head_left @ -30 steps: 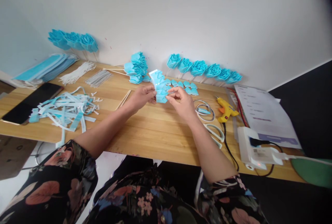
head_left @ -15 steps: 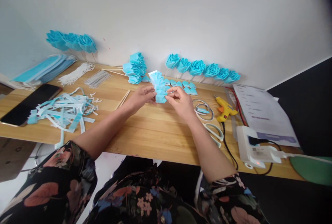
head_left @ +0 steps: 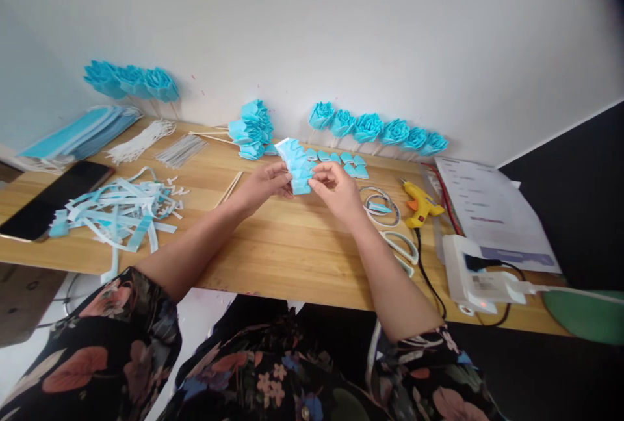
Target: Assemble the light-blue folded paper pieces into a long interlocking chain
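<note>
Between both hands, above the middle of the wooden table, is a pleated strip of light blue mask fabric, its white end pointing up and left. My left hand pinches the strip's left edge near its lower end. From the right, my right hand pinches the opposite edge between thumb and fingers. Just behind the hands lie several small folded blue petals. A bunch of blue fabric flowers on sticks lies behind my left hand.
Several blue fabric roses lean against the wall. On the right are scissors, a yellow glue gun, a power strip and papers. Fabric scraps, a phone and face masks lie left.
The view has shifted slightly. The pleated strip leans a little further left at its upper end, and both hands keep their pinch on it.
</note>
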A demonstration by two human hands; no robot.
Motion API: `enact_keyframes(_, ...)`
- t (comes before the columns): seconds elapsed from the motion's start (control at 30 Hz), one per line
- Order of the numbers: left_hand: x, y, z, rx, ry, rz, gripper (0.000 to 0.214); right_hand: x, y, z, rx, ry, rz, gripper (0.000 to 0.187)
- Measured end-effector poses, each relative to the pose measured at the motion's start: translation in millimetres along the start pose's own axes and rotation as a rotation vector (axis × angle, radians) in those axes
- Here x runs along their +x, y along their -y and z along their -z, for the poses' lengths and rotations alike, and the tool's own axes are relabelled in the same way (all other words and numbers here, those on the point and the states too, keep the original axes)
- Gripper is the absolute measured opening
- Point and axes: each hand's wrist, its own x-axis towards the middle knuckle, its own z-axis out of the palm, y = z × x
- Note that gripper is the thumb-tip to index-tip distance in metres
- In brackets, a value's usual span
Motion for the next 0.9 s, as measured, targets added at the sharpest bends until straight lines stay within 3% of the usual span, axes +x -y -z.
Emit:
enact_keyframes(0.37,-0.1,0.9,-0.1,0.006,0.009,0.015,0.042,2.4,-5.3,-3.8,0.237,0.073,-0.098,0.038)
enact_keyframes(0.67,-3.1,-6.9,-2.3,-0.141,0.041,0.083,0.039,2.6,-4.5,-3.5,0.204,0.015,-0.071,0.039)
enact_keyframes(0.9,-2.8,-6.5,-4.6,0.028,-0.008,-0.015,0.038,1.8,-4.9,-4.6,0.185,0.012,-0.066,0.043)
